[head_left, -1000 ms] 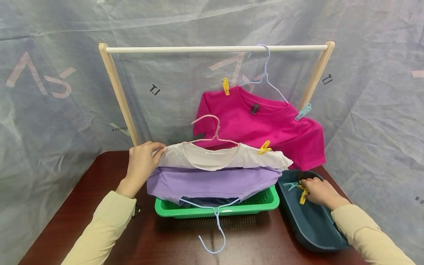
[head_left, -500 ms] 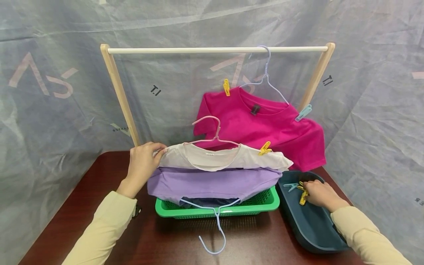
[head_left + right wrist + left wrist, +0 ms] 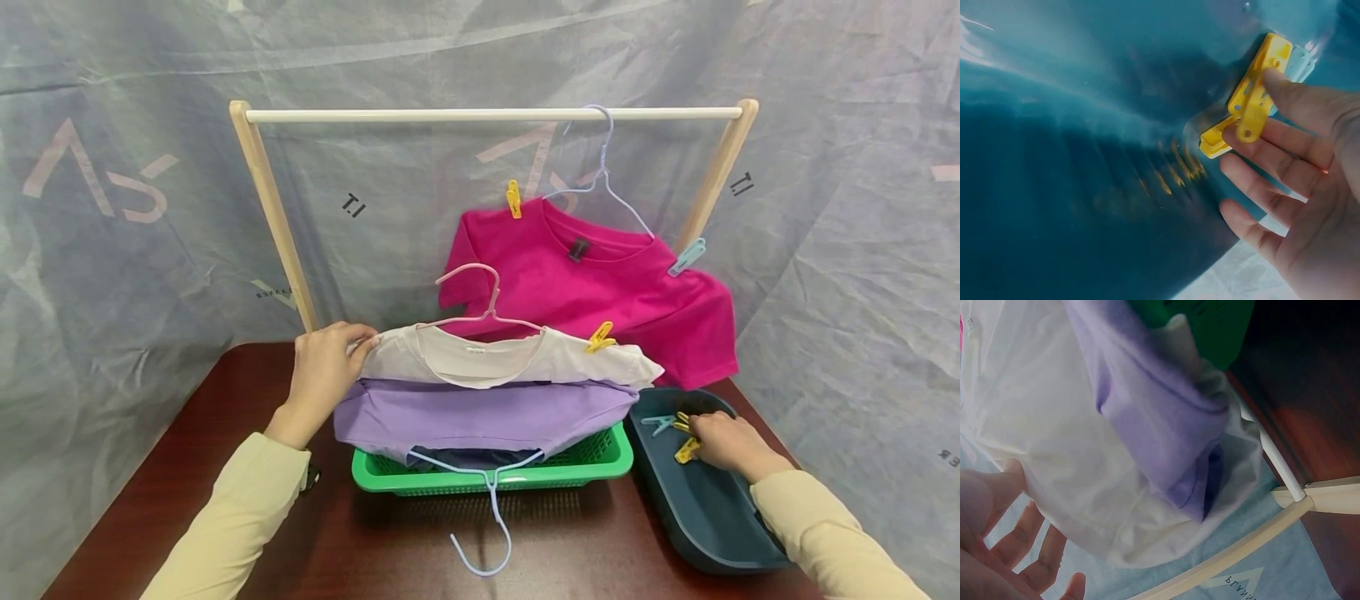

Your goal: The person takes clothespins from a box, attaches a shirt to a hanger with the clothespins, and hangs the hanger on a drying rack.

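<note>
In the head view, my left hand [image 3: 322, 375] pinches the left shoulder of a white shirt [image 3: 566, 354], which hangs on a pink hanger [image 3: 492, 304]. The left wrist view shows the thumb at the white fabric [image 3: 1079, 481], with the other fingers spread below. A yellow clothespin [image 3: 600, 336] sits on the shirt's right shoulder. My right hand [image 3: 731, 442] is inside a dark blue tray [image 3: 705, 517]. Its thumb and forefinger pinch a yellow clothespin [image 3: 1252, 115]. Another yellow clothespin [image 3: 1213, 140] and a light blue clothespin [image 3: 660, 423] lie close by.
A pink T-shirt [image 3: 600, 283] with clothespins hangs from the rack's white rod [image 3: 420, 115]. A purple garment [image 3: 487, 412] lies over the green basket [image 3: 371, 475]. A blue hanger [image 3: 506, 542] juts out toward the front. The wooden table [image 3: 202, 433] lies beneath.
My right hand has shifted slightly to the right within the tray, and a yellow clothespin beside its fingers has turned. The left hand keeps its hold on the white shirt.
</note>
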{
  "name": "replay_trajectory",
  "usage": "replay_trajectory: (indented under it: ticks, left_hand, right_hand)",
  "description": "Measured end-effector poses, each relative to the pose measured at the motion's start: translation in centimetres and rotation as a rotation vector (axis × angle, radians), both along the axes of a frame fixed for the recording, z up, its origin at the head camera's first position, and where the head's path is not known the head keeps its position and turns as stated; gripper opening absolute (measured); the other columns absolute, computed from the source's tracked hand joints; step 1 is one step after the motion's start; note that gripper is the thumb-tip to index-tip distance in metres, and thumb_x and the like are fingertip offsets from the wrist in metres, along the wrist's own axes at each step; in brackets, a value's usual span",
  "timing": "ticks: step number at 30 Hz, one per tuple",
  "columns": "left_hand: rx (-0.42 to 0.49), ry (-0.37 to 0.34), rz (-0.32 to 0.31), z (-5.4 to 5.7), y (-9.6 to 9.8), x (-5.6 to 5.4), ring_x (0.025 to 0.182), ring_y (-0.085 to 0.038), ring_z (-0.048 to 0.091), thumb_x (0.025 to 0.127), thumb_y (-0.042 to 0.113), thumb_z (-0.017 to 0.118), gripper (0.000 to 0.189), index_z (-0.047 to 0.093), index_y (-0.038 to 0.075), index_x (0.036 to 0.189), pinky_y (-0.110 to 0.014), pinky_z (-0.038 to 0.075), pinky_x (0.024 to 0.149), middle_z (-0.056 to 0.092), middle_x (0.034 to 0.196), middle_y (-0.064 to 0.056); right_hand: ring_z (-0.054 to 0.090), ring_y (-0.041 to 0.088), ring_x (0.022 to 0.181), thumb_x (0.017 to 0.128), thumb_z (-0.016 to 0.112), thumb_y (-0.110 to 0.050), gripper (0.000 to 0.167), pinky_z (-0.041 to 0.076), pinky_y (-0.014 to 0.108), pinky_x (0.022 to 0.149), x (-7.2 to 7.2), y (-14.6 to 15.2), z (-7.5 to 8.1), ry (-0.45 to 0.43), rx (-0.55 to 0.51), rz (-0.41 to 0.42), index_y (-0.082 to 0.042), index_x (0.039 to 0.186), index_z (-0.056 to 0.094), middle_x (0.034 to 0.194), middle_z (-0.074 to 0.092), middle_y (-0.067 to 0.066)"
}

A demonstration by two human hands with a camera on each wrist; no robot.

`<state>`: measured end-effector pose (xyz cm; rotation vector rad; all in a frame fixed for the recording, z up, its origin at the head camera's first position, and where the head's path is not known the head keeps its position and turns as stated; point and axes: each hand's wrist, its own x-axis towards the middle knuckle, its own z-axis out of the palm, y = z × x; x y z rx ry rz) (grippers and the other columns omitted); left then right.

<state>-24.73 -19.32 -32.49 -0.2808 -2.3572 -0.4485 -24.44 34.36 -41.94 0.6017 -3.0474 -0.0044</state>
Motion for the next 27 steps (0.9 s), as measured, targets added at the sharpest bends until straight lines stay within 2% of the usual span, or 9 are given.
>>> replay_trajectory:
  ticks: [6, 15, 20, 27]
  left_hand:
    - [-0.004, -0.004, 0.003, 0.08, 0.01, 0.02, 0.069, -0.034, 0.063, 0.079, 0.024, 0.070, 0.012, 0.072, 0.014, 0.086, -0.053, 0.038, 0.069, 0.070, 0.083, -0.007]
    - [-0.003, -0.016, 0.003, 0.19, 0.04, 0.05, 0.071, -0.035, 0.064, 0.079, 0.024, 0.069, 0.013, 0.072, 0.013, 0.086, -0.053, 0.038, 0.070, 0.070, 0.084, -0.007]
    - [-0.003, -0.017, 0.003, 0.14, 0.01, -0.01, 0.072, -0.035, 0.064, 0.080, 0.024, 0.069, 0.012, 0.072, 0.014, 0.085, -0.053, 0.038, 0.070, 0.070, 0.084, -0.007]
    - [-0.004, -0.012, 0.004, 0.08, -0.03, -0.05, 0.071, -0.035, 0.064, 0.079, 0.025, 0.070, 0.013, 0.072, 0.014, 0.086, -0.053, 0.038, 0.070, 0.070, 0.084, -0.007]
  right_hand:
    - [0.043, 0.012, 0.059, 0.066, 0.076, -0.008, 0.022, 0.034, 0.031, 0.050, 0.12, 0.01, -0.04, 0.000, 0.017, 0.025, -0.013, 0.069, 0.055, 0.061, 0.048, -0.005]
    - [0.042, 0.011, 0.058, 0.066, 0.073, 0.000, 0.022, 0.034, 0.029, 0.049, 0.21, -0.04, -0.10, -0.064, -0.003, 0.027, -0.016, 0.072, 0.058, 0.063, 0.050, -0.004]
    - [0.042, 0.011, 0.057, 0.067, 0.069, 0.004, 0.023, 0.035, 0.028, 0.048, 0.26, -0.07, -0.40, -0.027, 0.006, 0.034, -0.016, 0.073, 0.059, 0.063, 0.052, -0.004]
    - [0.045, 0.012, 0.058, 0.067, 0.071, 0.002, 0.023, 0.038, 0.030, 0.048, 0.15, -0.06, -0.46, 0.011, 0.049, 0.052, -0.016, 0.073, 0.059, 0.063, 0.053, -0.004]
